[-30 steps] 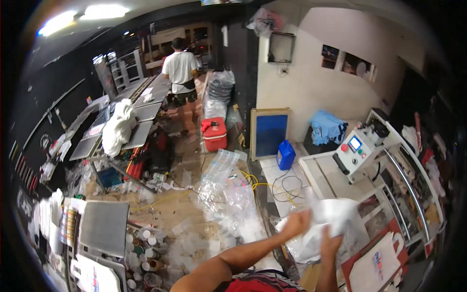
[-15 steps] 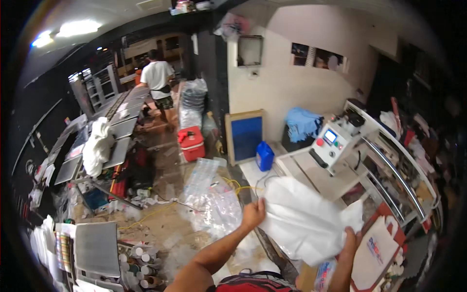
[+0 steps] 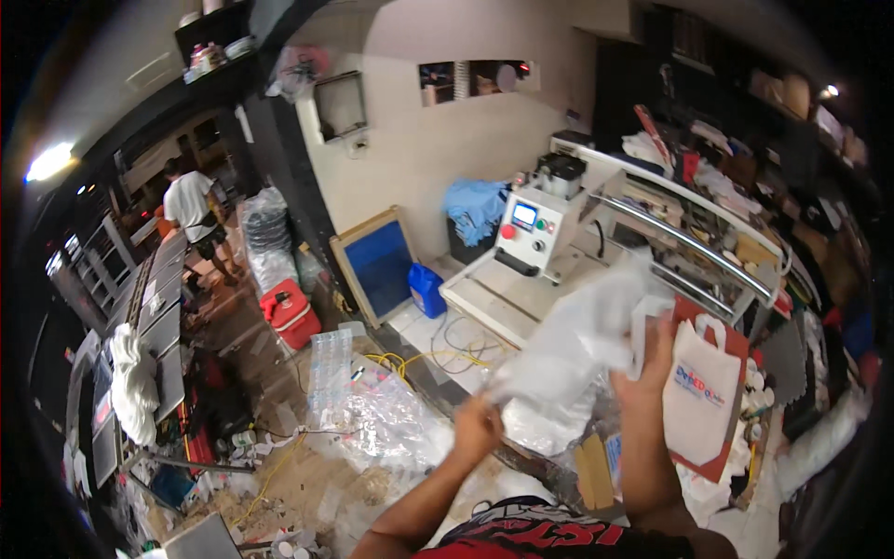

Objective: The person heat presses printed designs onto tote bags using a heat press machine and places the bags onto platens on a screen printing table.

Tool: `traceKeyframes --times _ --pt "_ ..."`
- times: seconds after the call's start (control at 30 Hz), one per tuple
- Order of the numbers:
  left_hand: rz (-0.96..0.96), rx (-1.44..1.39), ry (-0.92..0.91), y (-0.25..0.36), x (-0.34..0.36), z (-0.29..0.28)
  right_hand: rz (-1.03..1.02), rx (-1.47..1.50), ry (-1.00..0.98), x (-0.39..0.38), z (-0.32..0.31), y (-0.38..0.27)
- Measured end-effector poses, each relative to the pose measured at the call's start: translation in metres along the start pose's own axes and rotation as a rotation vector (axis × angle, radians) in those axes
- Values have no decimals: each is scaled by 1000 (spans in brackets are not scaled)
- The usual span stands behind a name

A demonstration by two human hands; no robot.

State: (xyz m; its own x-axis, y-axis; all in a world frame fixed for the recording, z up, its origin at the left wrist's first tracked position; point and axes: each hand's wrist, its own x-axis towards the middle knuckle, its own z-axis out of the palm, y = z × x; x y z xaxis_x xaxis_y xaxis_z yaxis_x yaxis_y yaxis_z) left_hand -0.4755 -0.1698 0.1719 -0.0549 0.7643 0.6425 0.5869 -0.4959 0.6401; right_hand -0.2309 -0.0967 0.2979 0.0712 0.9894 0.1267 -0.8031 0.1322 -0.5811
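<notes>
A limp white bag (image 3: 573,340), smeared by motion, stretches between my two hands in front of a heat press machine (image 3: 535,233). My left hand (image 3: 478,429) is closed on its lower left edge. At the other side my right hand (image 3: 649,359) grips it by the edge, beside what looks like a handle loop; some of those fingers are blurred. Right of my right hand, a white printed tote bag (image 3: 700,387) with a handle lies flat on a red board (image 3: 715,456). Clear plastic and a piece of cardboard (image 3: 593,472) show below the held bag.
A blue jug (image 3: 426,291) and a framed blue screen (image 3: 377,264) stand left of the press. A red cooler (image 3: 291,312), plastic sheeting (image 3: 382,401) and a yellow cord (image 3: 270,470) lie on the floor. A person (image 3: 194,207) stands far left beside a long row of grey boards.
My view has swung right, so the room shifts left in the picture. The white bag has been lifted and bunched, with my right hand higher. Both hands still hold it.
</notes>
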Motion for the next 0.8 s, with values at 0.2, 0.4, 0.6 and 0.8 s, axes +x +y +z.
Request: traceKeyframes --times 0.2,0.4,0.6,0.8 --pt "-345 -510 176 35 85 -47 -386 -845 -61 10 -83 -10" --pt "-308 -393 135 18 77 -16 -10 -896 69 -1 -80 42" --pt "-257 31 1 2 35 -5 -310 -1433 -220 -29 -45 106" --pt "-589 82 128 -43 39 -20 -235 -1782 -174 -25 -74 70"
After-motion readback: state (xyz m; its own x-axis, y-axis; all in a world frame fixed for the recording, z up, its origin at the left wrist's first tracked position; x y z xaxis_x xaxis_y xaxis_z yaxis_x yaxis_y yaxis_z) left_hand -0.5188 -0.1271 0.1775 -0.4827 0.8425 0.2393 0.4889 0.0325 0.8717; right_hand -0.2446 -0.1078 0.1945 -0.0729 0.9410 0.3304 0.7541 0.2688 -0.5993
